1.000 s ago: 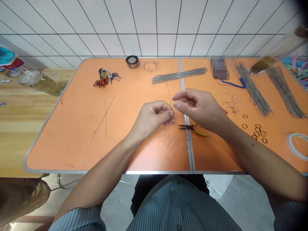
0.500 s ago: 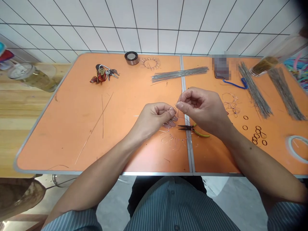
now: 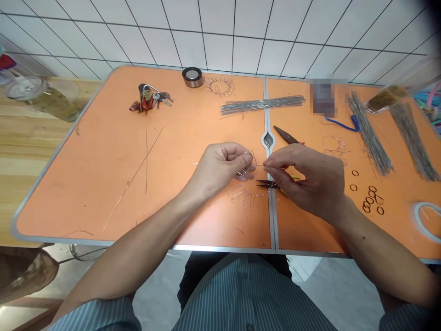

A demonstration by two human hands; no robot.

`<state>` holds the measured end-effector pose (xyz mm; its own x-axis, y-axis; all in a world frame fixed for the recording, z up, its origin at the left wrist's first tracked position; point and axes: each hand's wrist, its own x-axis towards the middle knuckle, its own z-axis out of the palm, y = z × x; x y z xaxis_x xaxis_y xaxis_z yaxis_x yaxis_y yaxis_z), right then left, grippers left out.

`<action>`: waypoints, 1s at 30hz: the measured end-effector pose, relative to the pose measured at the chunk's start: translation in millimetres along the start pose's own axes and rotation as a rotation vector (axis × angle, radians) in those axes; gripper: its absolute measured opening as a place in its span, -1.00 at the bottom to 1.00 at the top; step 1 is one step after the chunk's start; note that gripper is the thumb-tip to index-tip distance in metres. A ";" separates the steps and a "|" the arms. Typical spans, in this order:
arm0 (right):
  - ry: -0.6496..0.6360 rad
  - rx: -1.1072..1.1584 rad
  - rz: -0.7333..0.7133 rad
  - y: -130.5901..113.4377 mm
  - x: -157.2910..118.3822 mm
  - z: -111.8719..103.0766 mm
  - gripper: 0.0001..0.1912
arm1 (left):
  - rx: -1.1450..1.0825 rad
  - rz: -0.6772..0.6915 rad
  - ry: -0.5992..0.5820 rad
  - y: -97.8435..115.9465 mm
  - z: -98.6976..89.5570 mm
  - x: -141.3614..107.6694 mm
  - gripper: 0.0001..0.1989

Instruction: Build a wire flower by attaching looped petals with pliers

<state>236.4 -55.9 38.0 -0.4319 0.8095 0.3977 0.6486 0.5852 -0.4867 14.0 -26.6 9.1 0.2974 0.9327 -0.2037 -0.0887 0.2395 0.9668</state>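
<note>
The thin, silvery bent wire (image 3: pixel 245 172) is at the left hand (image 3: pixel 223 165), between its fingers and somewhat below the thumb; one fine strand of it reaches across the small gap toward the right hand (image 3: pixel 310 179). The left hand is curled, with the thumb pressed against the forefinger, and it holds the wire in this pinch. The right hand has its thumb and forefinger nearly together at the end of the strand, and the other fingers are bent loosely; it grips the strand by the tips.

Just below the hands, a thin wire ring with many outward loops (image 3: pixel 250 195) lies on the orange tabletop (image 3: pixel 193 124); whether it joins the held wire, I cannot tell. Near it, partly under the right hand, are black-nosed pliers with yellow handles (image 3: pixel 272 184). Above the right hand lies a dark pointed tool with a reddish handle (image 3: pixel 286 135), partly covered.

Farther out, a bundle of straight grey wires (image 3: pixel 262 105) lies across the metal seam. To the right of the right hand are small dark rings (image 3: pixel 370 201) and a second bundle of grey wires (image 3: pixel 372 135). On the left side, two long thin wires (image 3: pixel 131 181) cross each other, and beyond them lies a bunch of keys (image 3: pixel 156 98).
</note>
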 end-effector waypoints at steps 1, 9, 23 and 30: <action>0.004 0.004 0.001 0.4 0.5 1.0 -0.79 | 0.005 0.006 -0.002 -0.1 0.1 0.0 -0.71; -0.003 0.009 0.038 -4.1 10.5 0.1 -0.79 | 0.051 0.034 -0.039 -1.2 -0.9 -0.2 -0.78; -0.119 0.195 0.227 -4.8 40.1 0.7 -0.88 | 0.157 0.042 -0.048 -0.5 -2.9 0.6 -0.82; -0.090 0.129 0.159 -8.3 37.8 0.2 -0.86 | 0.093 0.007 -0.038 0.4 -3.5 1.2 -0.75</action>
<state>214.5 -30.2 56.9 -0.3887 0.8897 0.2396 0.6298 0.4463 -0.6357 11.0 -24.5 8.7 0.3331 0.9231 -0.1922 -0.0025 0.2047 0.9788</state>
